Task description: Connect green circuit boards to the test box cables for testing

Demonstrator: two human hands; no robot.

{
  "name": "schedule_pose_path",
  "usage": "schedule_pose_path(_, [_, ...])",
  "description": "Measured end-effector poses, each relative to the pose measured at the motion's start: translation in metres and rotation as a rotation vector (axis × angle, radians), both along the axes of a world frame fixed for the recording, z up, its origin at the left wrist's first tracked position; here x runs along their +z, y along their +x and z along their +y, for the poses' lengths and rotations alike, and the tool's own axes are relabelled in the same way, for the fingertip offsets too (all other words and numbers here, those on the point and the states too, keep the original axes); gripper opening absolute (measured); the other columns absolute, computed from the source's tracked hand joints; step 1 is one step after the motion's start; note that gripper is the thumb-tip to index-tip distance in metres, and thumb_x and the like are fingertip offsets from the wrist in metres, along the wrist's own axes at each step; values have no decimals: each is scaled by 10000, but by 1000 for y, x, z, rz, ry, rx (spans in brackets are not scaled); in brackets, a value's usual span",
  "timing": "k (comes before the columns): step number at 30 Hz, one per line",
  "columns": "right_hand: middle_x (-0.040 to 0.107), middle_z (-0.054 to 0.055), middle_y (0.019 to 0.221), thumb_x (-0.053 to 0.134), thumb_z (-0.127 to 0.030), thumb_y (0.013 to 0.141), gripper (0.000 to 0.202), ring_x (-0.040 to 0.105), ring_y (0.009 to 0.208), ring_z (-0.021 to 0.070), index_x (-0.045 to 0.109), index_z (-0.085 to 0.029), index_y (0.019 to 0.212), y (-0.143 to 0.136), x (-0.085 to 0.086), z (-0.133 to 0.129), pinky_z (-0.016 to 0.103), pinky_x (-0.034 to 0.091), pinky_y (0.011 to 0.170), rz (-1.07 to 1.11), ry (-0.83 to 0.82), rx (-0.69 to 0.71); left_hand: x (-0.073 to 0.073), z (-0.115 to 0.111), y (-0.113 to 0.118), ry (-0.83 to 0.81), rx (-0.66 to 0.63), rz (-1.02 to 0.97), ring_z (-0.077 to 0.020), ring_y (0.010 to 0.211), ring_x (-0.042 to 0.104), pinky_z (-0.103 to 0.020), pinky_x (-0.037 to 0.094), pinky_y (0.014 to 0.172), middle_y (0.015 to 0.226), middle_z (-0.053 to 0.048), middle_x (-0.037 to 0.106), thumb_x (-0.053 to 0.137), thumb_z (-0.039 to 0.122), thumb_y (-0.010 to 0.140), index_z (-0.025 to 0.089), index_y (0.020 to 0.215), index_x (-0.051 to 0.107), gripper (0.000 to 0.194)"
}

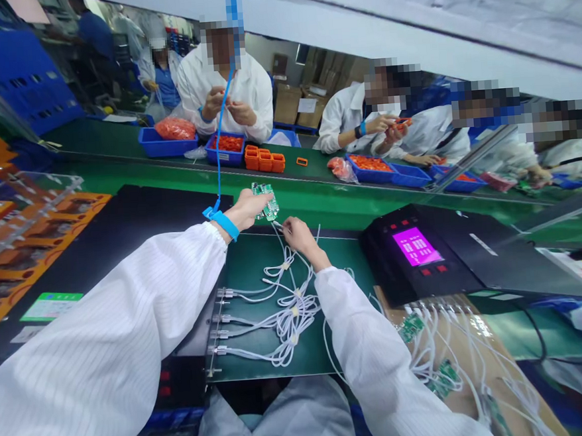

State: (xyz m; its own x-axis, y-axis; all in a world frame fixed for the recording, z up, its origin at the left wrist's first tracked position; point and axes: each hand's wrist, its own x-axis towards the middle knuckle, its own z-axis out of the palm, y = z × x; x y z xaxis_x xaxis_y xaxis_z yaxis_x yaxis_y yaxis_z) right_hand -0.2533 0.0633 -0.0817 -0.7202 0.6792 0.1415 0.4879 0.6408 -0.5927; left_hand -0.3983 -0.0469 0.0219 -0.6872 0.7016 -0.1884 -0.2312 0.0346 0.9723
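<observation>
My left hand point(244, 209) grips a green circuit board point(269, 208) near the middle of the view, thumb across its face. A blue wrist strap point(224, 224) with a coiled cord circles that wrist. Just below the board, my right hand point(297, 235) pinches the white plug end of a cable point(277, 225), close to the board's lower edge. Whether the plug touches the board I cannot make out. Bundled white cables point(293, 311) lie beneath my hands, several running to metal connectors point(223, 334) on a black box point(171, 220) at the left.
At the right stands a black tester point(403, 256) with a lit magenta screen; white cables and green boards point(444, 378) lie before it. Orange fixtures point(5, 258) stand at far left. Across the bench, co-workers handle orange parts beside blue bins point(169, 145). A shelf point(407, 30) hangs overhead.
</observation>
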Motion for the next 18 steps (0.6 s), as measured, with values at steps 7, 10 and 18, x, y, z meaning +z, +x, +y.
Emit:
schedule_pose_path(7, [628, -39, 731, 592, -536, 966, 340, 621, 642, 125, 639, -215, 1072, 29, 10, -24, 244, 485, 619, 440, -295, 158, 8, -2, 5, -64, -5, 25, -219, 847, 692, -309, 531, 744, 816, -73, 729, 917, 133, 640, 152, 803, 637, 324])
schedule_pose_path(10, [635, -30, 736, 659, -619, 906, 416, 617, 652, 123, 653, -217, 1009, 32, 13, -33, 257, 487, 634, 617, -388, 110, 10, -4, 6, -24, -63, 4, -231, 848, 717, -334, 563, 773, 844, -95, 754, 954, 166, 623, 132, 795, 673, 331])
schedule_pose_path(18, [700, -6, 809, 826, -626, 740, 505, 629, 694, 118, 662, -208, 970, 28, 17, -37, 289, 530, 729, 862, -700, 30, 15, -10, 12, 63, -231, -100, -204, 738, 733, -340, 603, 782, 817, -101, 770, 992, 148, 597, 92, 794, 726, 335])
